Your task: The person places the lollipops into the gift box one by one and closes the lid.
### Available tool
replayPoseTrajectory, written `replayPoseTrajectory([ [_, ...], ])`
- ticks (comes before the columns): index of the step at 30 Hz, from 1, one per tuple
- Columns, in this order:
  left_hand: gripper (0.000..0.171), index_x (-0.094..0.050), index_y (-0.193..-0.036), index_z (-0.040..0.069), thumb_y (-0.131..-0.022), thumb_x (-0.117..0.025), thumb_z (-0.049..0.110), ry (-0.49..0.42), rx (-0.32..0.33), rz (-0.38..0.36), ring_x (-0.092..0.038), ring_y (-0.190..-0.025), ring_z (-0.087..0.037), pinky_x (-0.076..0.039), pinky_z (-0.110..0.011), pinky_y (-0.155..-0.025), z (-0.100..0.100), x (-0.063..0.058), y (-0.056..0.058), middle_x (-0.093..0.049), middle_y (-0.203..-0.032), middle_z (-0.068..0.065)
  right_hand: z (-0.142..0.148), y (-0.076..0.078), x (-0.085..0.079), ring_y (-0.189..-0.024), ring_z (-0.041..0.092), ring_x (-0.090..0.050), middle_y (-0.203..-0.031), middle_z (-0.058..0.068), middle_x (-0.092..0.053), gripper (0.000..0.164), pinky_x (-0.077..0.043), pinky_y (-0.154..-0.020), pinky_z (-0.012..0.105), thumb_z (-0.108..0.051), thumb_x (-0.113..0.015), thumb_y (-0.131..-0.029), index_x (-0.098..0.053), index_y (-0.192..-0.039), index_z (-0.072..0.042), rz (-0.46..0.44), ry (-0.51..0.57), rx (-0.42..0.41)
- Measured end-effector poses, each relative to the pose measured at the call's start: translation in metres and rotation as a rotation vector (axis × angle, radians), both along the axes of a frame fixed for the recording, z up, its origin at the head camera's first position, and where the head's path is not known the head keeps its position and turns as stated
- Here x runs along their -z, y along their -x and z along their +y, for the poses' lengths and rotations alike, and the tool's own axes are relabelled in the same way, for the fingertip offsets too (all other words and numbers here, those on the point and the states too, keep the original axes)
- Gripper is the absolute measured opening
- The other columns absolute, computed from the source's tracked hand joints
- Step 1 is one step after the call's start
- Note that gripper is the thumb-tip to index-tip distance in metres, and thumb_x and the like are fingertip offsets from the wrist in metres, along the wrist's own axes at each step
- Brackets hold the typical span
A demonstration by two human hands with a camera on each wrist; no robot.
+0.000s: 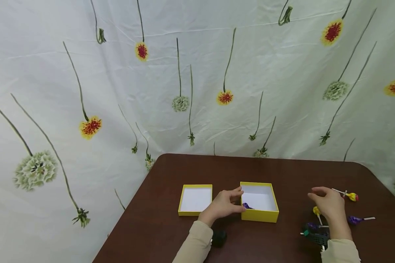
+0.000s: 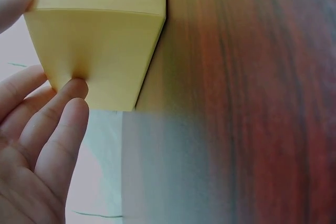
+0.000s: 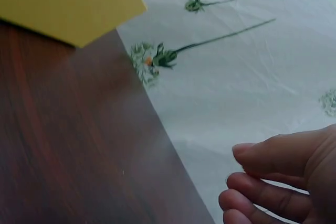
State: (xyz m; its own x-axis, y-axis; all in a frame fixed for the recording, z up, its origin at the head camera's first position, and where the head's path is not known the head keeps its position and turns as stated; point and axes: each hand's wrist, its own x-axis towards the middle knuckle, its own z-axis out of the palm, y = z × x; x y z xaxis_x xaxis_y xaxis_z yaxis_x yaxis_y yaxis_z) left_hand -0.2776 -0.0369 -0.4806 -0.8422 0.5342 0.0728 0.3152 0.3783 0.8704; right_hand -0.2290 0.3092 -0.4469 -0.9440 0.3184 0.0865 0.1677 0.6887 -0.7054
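Observation:
My left hand [image 1: 222, 205] holds the left side of an open yellow box [image 1: 259, 215]. In the left wrist view, the thumb is at the rim of the yellow box [image 2: 105, 51] and fingertips touch its side wall. A purple-wrapped lollipop [image 1: 247, 206] lies inside, partly hidden. To the right, my right hand [image 1: 329, 202] is raised with loosely bent fingers and nothing visible in it. Near it are a red-and-yellow lollipop [image 1: 352, 197], a yellow lollipop [image 1: 316, 210] and a purple lollipop [image 1: 354, 220]. Another dark purple lollipop [image 1: 312, 226] shows beside the wrist camera.
A shallow white-lined yellow lid [image 1: 195, 199] lies left of the box on the dark brown table [image 1: 145, 226]. Dark wrist cameras are on both arms. A flower-patterned curtain [image 1: 200, 80] hangs behind the table's far edge.

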Motion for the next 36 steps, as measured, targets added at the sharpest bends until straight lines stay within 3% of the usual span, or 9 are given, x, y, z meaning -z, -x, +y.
replayPoseTrajectory([
  [9, 0.063, -0.057, -0.142, 0.007, -0.086, -0.080, 0.022, 0.014, -0.007, 0.006, -0.051, -0.139, -0.022, -0.054, -0.030, -0.102, 0.000, 0.000, 0.002, -0.043, -0.158, 0.001, 0.015, -0.001, 0.011, -0.111, 0.063, -0.044, -0.119, 0.039, -0.059, 0.038, -0.045, -0.086, 0.064, -0.017, -0.066, -0.091, -0.065, -0.112, 0.015, -0.123, -0.077, 0.014],
  [14, 0.063, -0.057, -0.142, 0.007, -0.086, -0.080, 0.023, 0.012, -0.003, 0.008, -0.052, -0.138, -0.022, -0.054, -0.031, -0.102, 0.000, 0.000, 0.003, -0.044, -0.157, 0.002, 0.013, -0.001, 0.011, -0.104, 0.061, -0.050, -0.112, 0.038, -0.063, 0.037, -0.045, -0.083, 0.063, -0.016, -0.067, -0.088, -0.066, -0.107, 0.015, -0.118, -0.119, 0.008],
  [20, 0.062, -0.057, -0.142, 0.007, -0.086, -0.080, 0.023, 0.019, -0.009, 0.013, -0.053, -0.137, -0.022, -0.054, -0.031, -0.102, 0.001, 0.000, 0.002, -0.044, -0.157, 0.001, 0.006, -0.001, 0.009, -0.092, 0.054, -0.059, -0.100, 0.035, -0.067, 0.030, -0.047, -0.078, 0.061, -0.013, -0.069, -0.085, -0.069, -0.099, 0.014, -0.110, -0.176, -0.060],
  [29, 0.062, -0.057, -0.142, 0.007, -0.086, -0.080, 0.023, 0.021, -0.005, 0.009, -0.052, -0.138, -0.023, -0.053, -0.031, -0.102, 0.001, 0.000, 0.001, -0.043, -0.158, 0.000, 0.002, -0.002, 0.011, -0.090, 0.050, -0.060, -0.099, 0.034, -0.067, 0.035, -0.048, -0.080, 0.061, -0.017, -0.071, -0.085, -0.068, -0.100, 0.015, -0.197, -0.177, -0.085],
  [36, 0.064, -0.054, -0.144, 0.005, -0.087, -0.079, 0.019, -0.014, 0.001, -0.012, -0.052, -0.138, -0.022, -0.052, -0.031, -0.104, 0.000, 0.000, 0.001, -0.041, -0.159, 0.000, 0.002, 0.001, 0.014, -0.091, 0.050, -0.059, -0.092, 0.027, -0.069, 0.028, -0.052, -0.074, 0.057, -0.019, -0.071, -0.085, -0.073, -0.090, 0.009, -0.214, -0.141, -0.098],
])
